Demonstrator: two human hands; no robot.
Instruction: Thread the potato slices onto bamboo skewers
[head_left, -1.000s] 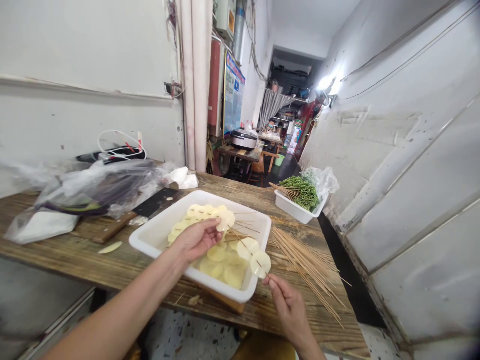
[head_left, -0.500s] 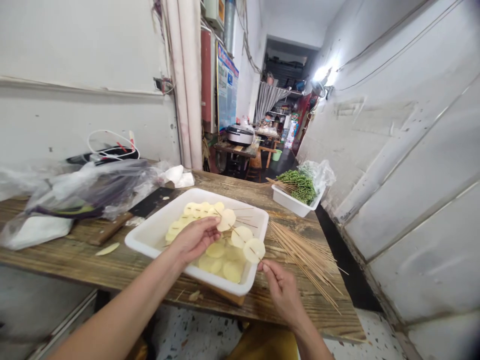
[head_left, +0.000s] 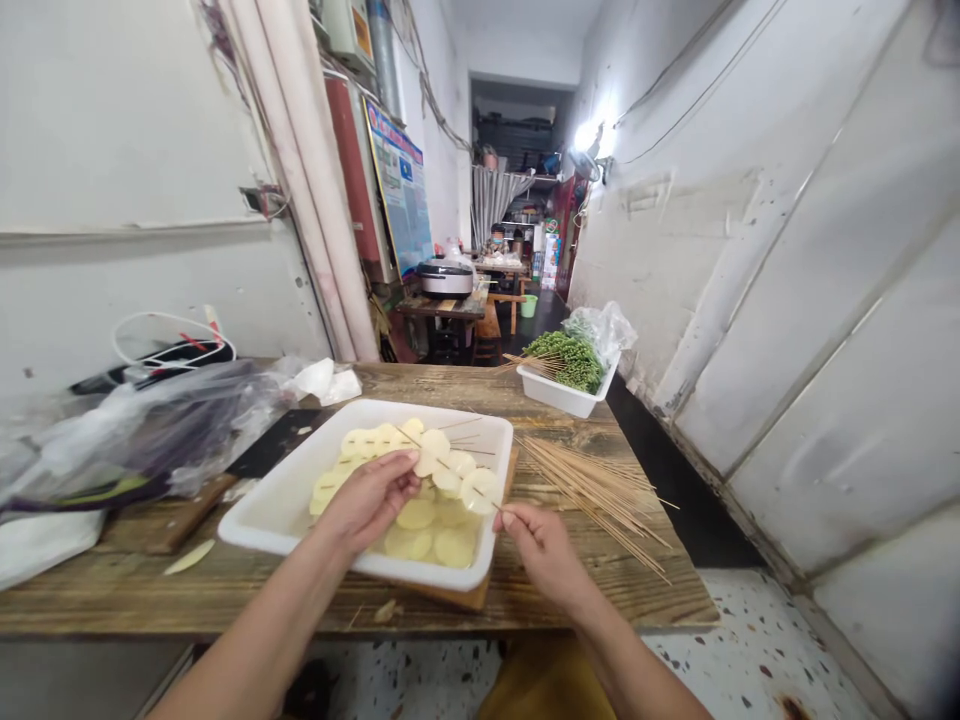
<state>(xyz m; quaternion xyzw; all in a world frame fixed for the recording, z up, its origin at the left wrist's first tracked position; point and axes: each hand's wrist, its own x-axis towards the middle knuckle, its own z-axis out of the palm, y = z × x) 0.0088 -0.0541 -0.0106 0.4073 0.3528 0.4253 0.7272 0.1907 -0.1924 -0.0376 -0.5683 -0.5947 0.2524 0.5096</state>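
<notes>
A narrow white-walled corridor runs back from a rough wooden table (head_left: 577, 590), with a rice cooker (head_left: 445, 278) far off on a bench. At the left of the table a crumpled plastic bag (head_left: 150, 430) lies beside a cleaver (head_left: 262, 450), hemming in that side. At the upper right sits a small white tub (head_left: 559, 395) of green peppercorn sprigs (head_left: 570, 362). A dark gap and the wall close off the right, while the near table edge lies open below the forearms.

Centre table, a white tray (head_left: 300, 500) holds pale potato slices (head_left: 420, 545). A fan of loose bamboo skewers (head_left: 592, 500) lies just right of it. One skewer (head_left: 450, 465) carries slices above the tray; the right hand (head_left: 540, 550) pinches its end. The left hand (head_left: 367, 500) has its fingers together against the slices, its grip unclear.
</notes>
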